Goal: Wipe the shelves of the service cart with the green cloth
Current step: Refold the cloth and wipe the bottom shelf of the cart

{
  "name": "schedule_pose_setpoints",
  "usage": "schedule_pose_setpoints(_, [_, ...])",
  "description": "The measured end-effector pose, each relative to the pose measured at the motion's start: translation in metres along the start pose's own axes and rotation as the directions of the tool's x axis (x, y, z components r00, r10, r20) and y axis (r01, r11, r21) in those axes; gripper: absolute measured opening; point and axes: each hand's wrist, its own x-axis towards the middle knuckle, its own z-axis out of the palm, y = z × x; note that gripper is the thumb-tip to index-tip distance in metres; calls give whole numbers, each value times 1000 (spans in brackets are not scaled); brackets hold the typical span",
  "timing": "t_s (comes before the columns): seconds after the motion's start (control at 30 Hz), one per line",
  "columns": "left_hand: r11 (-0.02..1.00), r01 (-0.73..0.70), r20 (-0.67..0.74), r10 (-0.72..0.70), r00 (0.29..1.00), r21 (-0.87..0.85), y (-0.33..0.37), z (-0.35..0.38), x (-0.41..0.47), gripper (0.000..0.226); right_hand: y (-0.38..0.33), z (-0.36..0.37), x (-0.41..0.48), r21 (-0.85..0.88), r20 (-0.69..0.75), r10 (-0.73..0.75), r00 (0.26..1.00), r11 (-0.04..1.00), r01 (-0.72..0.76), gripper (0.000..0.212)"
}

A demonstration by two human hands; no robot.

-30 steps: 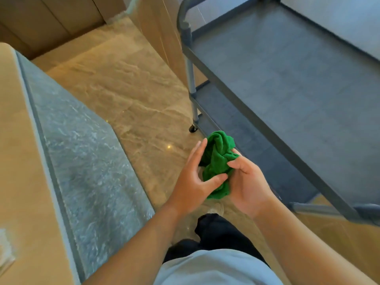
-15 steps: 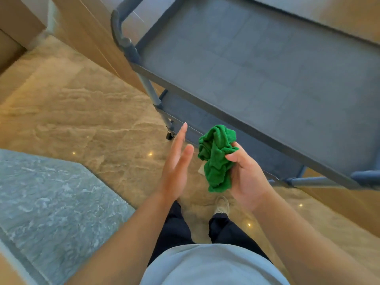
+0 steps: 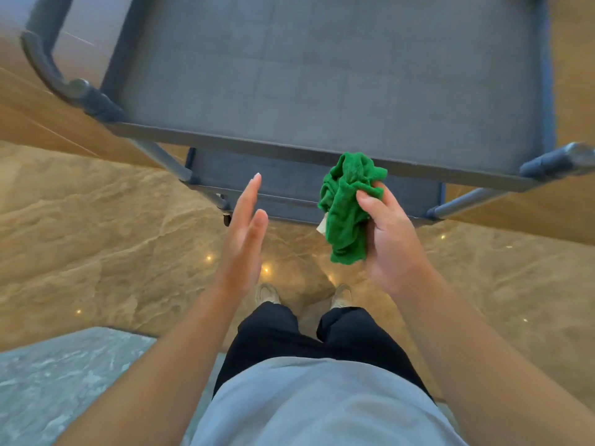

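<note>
The grey service cart (image 3: 322, 75) stands straight in front of me, its bare top shelf filling the upper view. A lower shelf (image 3: 283, 185) shows under the near rim. My right hand (image 3: 391, 239) grips the bunched green cloth (image 3: 346, 214) just in front of the cart's near edge, over the lower shelf. My left hand (image 3: 243, 239) hovers to the left of the cloth with straight fingers, apart from it and holding nothing.
A curved cart handle (image 3: 51, 72) juts out at the upper left and another handle end (image 3: 560, 159) at the right. A castor (image 3: 227, 218) sits at the cart's near left leg. Polished stone floor (image 3: 96, 239) lies below; a grey marble counter (image 3: 64, 381) is at the lower left.
My left hand let go of the cloth and moved left. The view swung so the cart now faces me squarely. The right hand kept the cloth and rose toward the cart's edge.
</note>
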Motion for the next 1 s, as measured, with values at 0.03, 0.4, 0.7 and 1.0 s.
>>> schedule_pose_setpoints(0.03, [1000, -4, -22, 4, 1000, 14, -3, 3, 2, 88, 0, -5, 4, -11, -17, -9, 1000, 1000, 9, 29])
schedule_pose_setpoints(0.4, [998, 58, -31, -58, 998, 3, -51, 38, 39, 102, 29, -63, 46, -109, -189, -65, 980, 993, 44, 21])
schedule_pose_setpoints(0.7, [992, 30, -56, -23, 998, 120, -177, 14, 96, 99, 123, -107, 129, -65, -223, -39, 974, 998, 25, 18])
schedule_pose_setpoints(1.0, [989, -103, -22, 106, 994, 106, -293, 13, 147, 90, 195, -150, 211, -121, -99, -85, 991, 990, 72, 22])
